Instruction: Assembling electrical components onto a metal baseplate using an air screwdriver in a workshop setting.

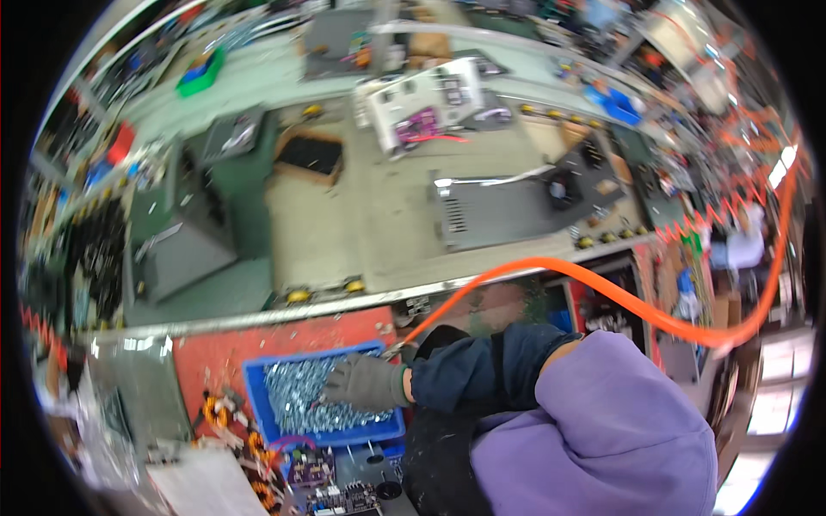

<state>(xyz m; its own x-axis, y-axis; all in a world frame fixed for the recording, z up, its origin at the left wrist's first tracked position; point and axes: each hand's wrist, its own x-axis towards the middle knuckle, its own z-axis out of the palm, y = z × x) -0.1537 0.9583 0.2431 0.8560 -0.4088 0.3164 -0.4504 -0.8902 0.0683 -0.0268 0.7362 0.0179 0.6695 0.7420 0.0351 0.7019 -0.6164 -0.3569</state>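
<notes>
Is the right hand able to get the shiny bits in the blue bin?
Probably yes: the gloved right hand is right at the shiny bits, and no lid covers the blue bin.

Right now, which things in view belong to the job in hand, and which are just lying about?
Likely in use:
grey-gloved right hand
small silvery metal parts it touches
blue rectangular plastic bin holding them
bright orange hose ending near the hand

Apparently lying about:
flat dark-grey slotted panel
white panel bearing a purple circuit board
</notes>
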